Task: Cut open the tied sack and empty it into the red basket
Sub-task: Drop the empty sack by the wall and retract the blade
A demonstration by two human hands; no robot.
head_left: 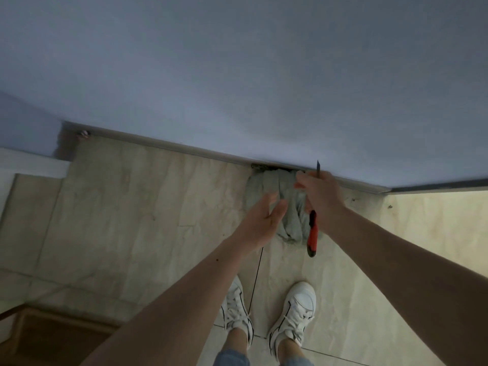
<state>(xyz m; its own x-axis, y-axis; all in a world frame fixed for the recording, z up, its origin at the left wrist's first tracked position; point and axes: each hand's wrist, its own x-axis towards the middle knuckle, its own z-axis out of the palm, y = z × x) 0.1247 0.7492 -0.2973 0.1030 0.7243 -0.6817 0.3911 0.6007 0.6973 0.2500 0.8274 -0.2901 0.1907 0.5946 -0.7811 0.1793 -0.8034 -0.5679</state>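
A grey cloth sack (286, 212) stands on the tiled floor against the wall, its top gathered into folds. My right hand (320, 195) grips a red utility knife (312, 235) over the sack; the handle points down toward me and the thin blade sticks up past my fingers in front of the wall. My left hand (261, 220) hovers at the sack's left side, fingers straight and spread, holding nothing. The red basket is not in view.
A blue-grey wall (237, 75) with a skirting board runs behind the sack. My two white sneakers (266, 313) stand on the beige tiles just in front of it. A brown wooden surface (52, 336) lies at the lower left.
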